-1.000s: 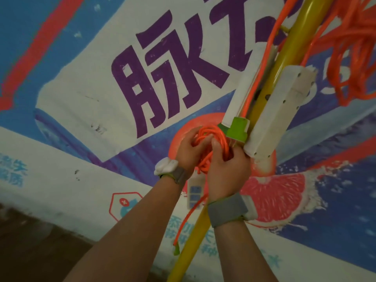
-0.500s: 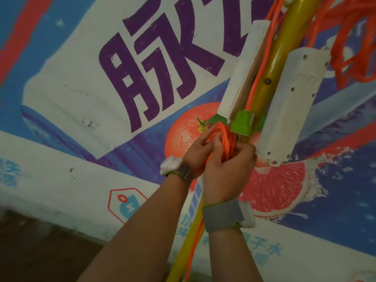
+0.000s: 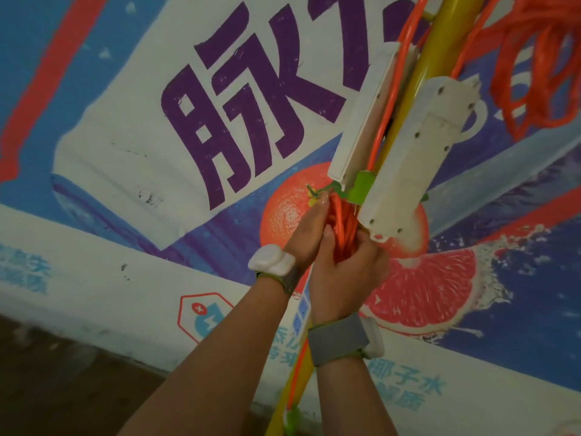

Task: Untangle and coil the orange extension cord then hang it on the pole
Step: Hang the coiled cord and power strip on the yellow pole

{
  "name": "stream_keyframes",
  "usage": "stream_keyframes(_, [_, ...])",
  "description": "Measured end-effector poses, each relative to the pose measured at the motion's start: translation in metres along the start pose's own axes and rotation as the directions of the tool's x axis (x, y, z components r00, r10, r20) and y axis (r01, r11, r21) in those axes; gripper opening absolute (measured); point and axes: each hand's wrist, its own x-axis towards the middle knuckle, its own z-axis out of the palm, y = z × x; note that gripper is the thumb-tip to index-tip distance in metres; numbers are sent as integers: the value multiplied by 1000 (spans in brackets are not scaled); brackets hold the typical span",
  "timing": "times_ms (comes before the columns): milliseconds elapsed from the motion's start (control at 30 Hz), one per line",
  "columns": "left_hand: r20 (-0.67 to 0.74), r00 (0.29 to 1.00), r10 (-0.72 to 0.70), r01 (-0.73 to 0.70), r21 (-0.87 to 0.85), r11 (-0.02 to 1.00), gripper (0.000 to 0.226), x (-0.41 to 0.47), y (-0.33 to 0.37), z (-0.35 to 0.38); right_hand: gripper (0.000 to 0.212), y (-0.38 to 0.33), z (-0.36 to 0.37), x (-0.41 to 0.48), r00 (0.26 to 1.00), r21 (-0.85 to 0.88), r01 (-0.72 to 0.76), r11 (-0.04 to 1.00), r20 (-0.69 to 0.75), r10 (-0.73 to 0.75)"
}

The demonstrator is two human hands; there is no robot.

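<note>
Head view: orange cord (image 3: 341,223) bunched, both hands gripping, against yellow pole (image 3: 430,58).

Location type: commercial stall or shopfront. Evidence: printed advertising banner (image 3: 125,136) fills the background, grapefruit slice graphic (image 3: 434,287) at 4 o'clock, and power strips (image 3: 418,146) beside the yellow pole (image 3: 446,36) at 1 o'clock.
</note>
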Motion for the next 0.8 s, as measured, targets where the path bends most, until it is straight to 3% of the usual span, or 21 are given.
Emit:
stream_keyframes(67, [-15,1000,10,-12,-100,995,31,4,3,0,51,-3,0,-1,1000,12,-9,1000,-1,9])
stream_keyframes(200, [-8,993,-118,113,-249,962,49,9,1,1,46,-1,0,-2,999,74,-30,997,33,27])
stream_keyframes(433, [-171,984,-38,23,-84,996,55,-5,-15,3,41,4,-5,-12,999,95,38,995,29,-41])
stream_keyframes(500, [-260,959,-112,93,-85,992,53,-8,-19,2,41,4,-6,-15,998,94,54,994,8,-55])
stream_keyframes(600, [-207,969,-135,99,-173,980,54,-7,-28,-8,40,2,-6,-17,999,81,33,996,9,-34])
stream_keyframes(667, [-179,976,-122,105,-101,989,49,-7,-25,-9,39,2,-7,-18,1000,58,25,998,18,-26])
stream_keyframes(800, [-288,941,-176,150,-113,982,58,-11,-24,-8,38,2,-12,-22,1000,46,14,999,10,-14])
